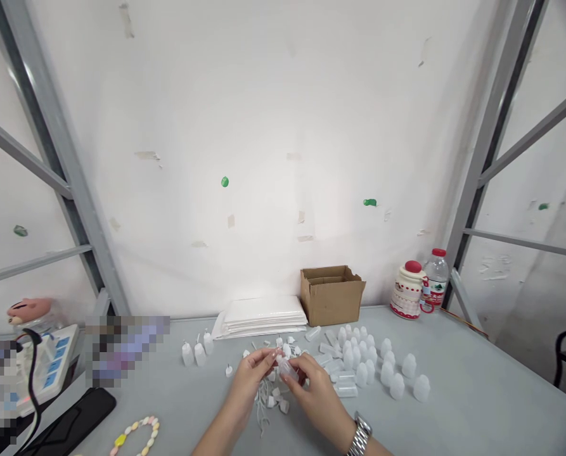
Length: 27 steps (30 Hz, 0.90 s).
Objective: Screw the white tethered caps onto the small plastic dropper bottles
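So there's this little translucent plastic bottle pinched between both hands, just below and right of the middle of the frame, held up over the desk. Its long axis runs on a slant: the narrower whitish end points to the upper left of the frame, and the wider body drops away to the lower right, so it's tilted rather than straight up. Looks-wise it's small and roughly cylindrical, kinda cloudy-clear with a bit of shine, and pretty colourless. Whether the whitish tip is a separate piece is too small to tell.

The left hand has its fingertips closed on that whitish end, while the right hand grips the body between thumb and fingers. Right under and beside the hands there's a messy pile of white caps with cords. Just right of them, some clear tubes lie on their sides, next to a bunch of frosted round-topped pieces standing upright. Over at centre left, three white capped bottles stand together, well apart from the hands.
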### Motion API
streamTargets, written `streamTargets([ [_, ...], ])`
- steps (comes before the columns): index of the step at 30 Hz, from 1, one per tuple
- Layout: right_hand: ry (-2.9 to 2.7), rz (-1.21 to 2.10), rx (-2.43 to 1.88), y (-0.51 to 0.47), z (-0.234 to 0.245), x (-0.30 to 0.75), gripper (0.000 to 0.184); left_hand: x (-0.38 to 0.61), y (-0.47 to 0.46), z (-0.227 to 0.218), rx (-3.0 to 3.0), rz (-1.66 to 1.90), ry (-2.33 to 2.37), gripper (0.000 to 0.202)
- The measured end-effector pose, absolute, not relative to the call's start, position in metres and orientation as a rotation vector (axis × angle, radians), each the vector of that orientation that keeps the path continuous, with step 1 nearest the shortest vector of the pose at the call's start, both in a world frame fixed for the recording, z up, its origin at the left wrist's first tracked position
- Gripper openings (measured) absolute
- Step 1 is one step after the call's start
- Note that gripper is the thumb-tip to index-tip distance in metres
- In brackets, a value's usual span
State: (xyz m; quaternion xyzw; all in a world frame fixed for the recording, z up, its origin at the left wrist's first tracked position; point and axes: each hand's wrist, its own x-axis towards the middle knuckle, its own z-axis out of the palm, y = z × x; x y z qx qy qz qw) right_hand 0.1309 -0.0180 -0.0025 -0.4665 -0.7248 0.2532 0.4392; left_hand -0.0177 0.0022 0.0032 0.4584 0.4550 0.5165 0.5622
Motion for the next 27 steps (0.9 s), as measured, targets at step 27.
streamTargets([
  [27, -1.796, 0.264, -1.152, -0.018, -0.012, 0.126, 0.005, -0.006, -0.013, 0.017, 0.713, 1.15, 0.775, 0.025],
])
